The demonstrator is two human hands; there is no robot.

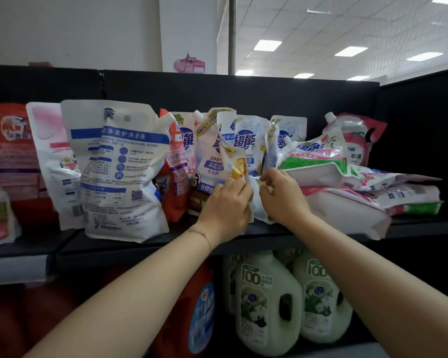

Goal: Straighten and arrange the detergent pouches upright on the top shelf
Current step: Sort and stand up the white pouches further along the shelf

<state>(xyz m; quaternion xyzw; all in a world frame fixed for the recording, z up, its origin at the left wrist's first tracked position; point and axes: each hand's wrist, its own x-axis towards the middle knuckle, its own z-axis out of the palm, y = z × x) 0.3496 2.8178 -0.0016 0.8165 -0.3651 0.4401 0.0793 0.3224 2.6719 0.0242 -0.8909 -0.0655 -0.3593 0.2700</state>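
Both grips up on one pouch, arms reaching forward.
My left grip (224, 205) curls its fingers round the left side of the pouch (234, 161). My right grip (282, 197), close beside it, pinches the pouch's right side with bent fingertips. My bare left forearm (140, 280) and right forearm (360, 275) rise from the lower corners and cross the front edge of the top shelf (176, 229), knuckles toward me.
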